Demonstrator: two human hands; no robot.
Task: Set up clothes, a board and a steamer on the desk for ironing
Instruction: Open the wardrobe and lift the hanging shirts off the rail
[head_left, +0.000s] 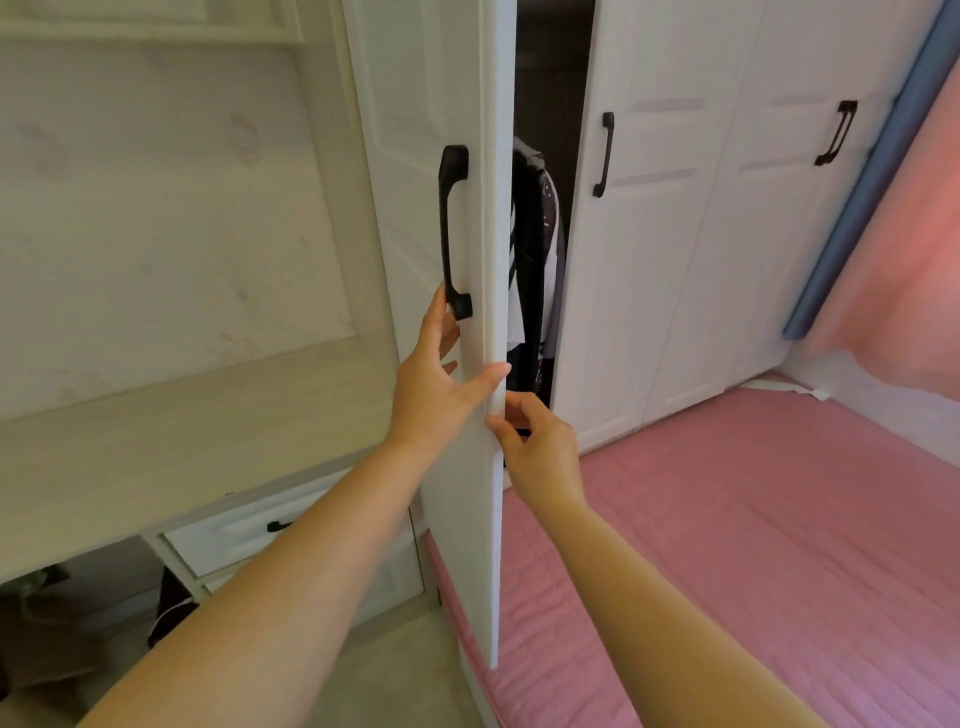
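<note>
A white wardrobe door (447, 104) with a black handle (453, 234) stands partly ajar. My left hand (436, 374) lies flat on its front just below the handle, with the thumb reaching to the door's edge. My right hand (535, 447) grips that edge from the inner side, fingers curled round it. Through the gap hang dark and white clothes (535, 249) in the dark interior. The pale wooden desk (182, 447) stretches to the left, with nothing on the part I see. No board or steamer is in view.
Two more white wardrobe doors (675, 234) with black handles stand closed on the right. A bed with a pink cover (753, 545) fills the lower right, close against the wardrobe. Desk drawers (249, 530) and dark items sit under the desk. A pink curtain (914, 249) hangs far right.
</note>
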